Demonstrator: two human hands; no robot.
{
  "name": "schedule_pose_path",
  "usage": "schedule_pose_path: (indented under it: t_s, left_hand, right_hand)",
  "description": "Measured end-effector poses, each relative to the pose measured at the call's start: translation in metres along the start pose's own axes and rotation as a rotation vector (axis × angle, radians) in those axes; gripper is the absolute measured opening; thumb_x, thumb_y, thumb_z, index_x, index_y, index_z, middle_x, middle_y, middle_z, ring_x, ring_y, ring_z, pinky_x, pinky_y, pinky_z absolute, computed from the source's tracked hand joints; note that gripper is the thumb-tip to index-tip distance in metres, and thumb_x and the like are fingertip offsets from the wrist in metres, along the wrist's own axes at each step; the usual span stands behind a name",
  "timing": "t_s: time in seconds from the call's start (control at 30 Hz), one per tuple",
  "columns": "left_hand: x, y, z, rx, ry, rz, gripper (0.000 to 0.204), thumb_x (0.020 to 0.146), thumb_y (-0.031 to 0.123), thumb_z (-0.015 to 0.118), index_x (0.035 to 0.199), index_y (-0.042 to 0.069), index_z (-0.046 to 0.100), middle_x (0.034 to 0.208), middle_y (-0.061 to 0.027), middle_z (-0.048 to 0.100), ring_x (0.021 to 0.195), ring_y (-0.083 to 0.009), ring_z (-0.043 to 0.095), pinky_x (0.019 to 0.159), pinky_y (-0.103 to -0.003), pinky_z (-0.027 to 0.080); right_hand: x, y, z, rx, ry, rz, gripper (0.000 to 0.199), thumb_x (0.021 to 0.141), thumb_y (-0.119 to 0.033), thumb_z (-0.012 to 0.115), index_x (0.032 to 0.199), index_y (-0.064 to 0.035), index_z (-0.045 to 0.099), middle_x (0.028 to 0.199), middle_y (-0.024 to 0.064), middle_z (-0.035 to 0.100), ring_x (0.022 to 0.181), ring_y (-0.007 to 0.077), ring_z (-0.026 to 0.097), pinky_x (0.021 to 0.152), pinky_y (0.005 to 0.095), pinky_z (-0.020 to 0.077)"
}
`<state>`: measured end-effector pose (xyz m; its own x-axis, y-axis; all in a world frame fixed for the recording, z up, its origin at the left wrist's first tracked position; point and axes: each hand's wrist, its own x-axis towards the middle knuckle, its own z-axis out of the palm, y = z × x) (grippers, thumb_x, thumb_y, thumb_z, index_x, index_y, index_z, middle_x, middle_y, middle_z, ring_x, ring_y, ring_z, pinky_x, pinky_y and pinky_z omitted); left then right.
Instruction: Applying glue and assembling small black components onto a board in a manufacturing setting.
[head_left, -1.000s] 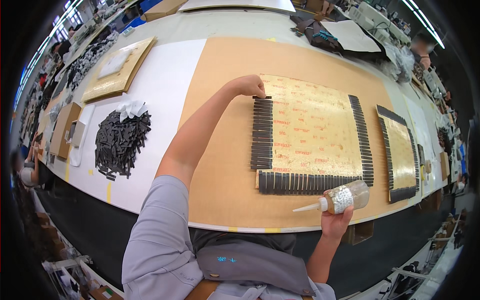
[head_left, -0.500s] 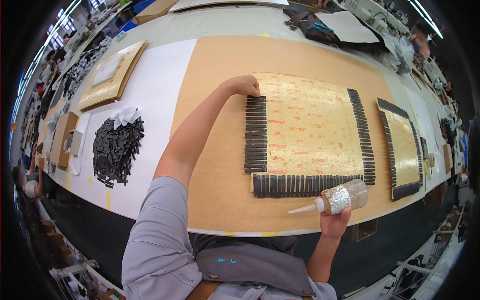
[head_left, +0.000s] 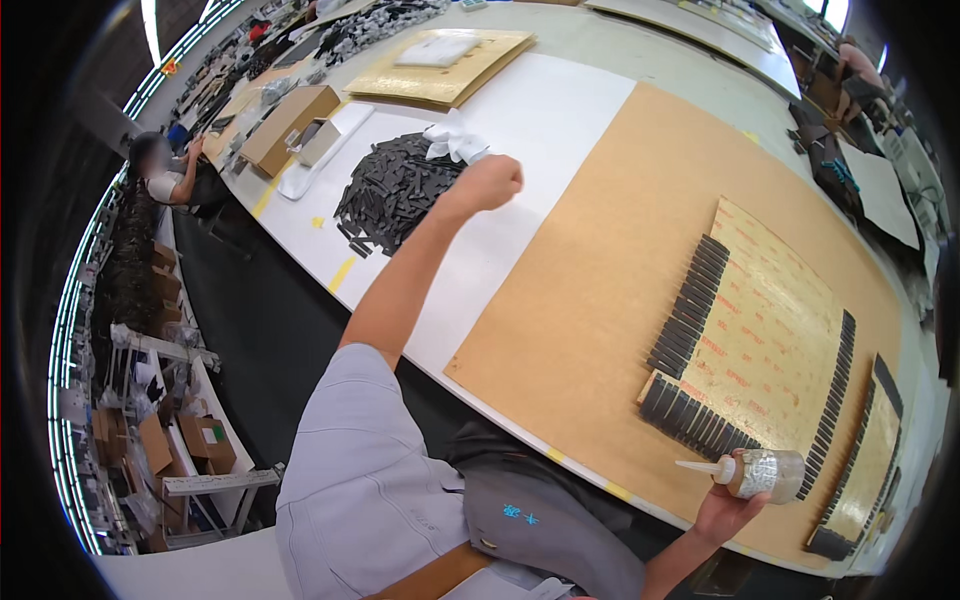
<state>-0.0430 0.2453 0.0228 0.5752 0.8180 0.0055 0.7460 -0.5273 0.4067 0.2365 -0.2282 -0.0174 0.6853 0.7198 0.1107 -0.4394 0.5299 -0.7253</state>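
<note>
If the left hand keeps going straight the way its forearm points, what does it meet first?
Most likely the white crumpled wrapper at the edge of the heap of dark strips. The left hand, closed in a fist, is already right beside it; whether they touch, and at what height, is unclear.

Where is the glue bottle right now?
In the head view the glue bottle sits low on the right, held in the person's right hand, its nozzle pointing left just below the near row of dark strips on the brown board.

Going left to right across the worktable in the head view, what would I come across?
Cardboard box → pile of dark strips → left hand → sheet edged with dark strips → glue bottle in the right hand.
</note>
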Motion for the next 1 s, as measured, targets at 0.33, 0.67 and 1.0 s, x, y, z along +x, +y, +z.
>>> schedule_pose_path:
  t_s: [0.33, 0.67, 1.0]
  left_hand:
    - [-0.028, -0.071, 0.02, 0.135, -0.023, 0.0, 0.009, 0.072, 0.003, 0.057, 0.081, 0.005, 0.057, 0.094, -0.0134, 0.054, 0.087, -0.0318, 0.056, 0.075, -0.039, 0.045]
    - [-0.088, 0.038, 0.043, -0.362, -0.234, 0.153, 0.012, 0.076, 0.01, 0.06, 0.083, -0.001, 0.061, 0.073, -0.0058, 0.059, 0.065, -0.0143, 0.052, 0.063, -0.029, 0.044]
    - [-0.11, 0.055, 0.072, -0.135, -0.145, 0.082, 0.012, 0.079, 0.008, 0.057, 0.087, -0.001, 0.057, 0.082, -0.0096, 0.055, 0.076, -0.0229, 0.054, 0.069, -0.032, 0.044]
  right_hand:
    - [-0.009, 0.009, 0.019, -0.009, -0.068, 0.048, 0.068, 0.085, -0.045, 0.055, 0.134, -0.0054, 0.031, 0.124, 0.0148, 0.048, 0.113, 0.0313, 0.049, 0.094, 0.0409, 0.0453]
    - [-0.001, 0.011, 0.04, -0.009, -0.05, 0.074, 0.065, 0.084, -0.043, 0.058, 0.132, -0.0066, 0.034, 0.122, 0.0144, 0.049, 0.111, 0.033, 0.049, 0.095, 0.0447, 0.0429]
    - [-0.003, 0.015, 0.046, 0.014, 0.032, 0.095, 0.064, 0.085, -0.041, 0.057, 0.133, -0.006, 0.033, 0.122, 0.0145, 0.049, 0.112, 0.0337, 0.05, 0.096, 0.0467, 0.0429]
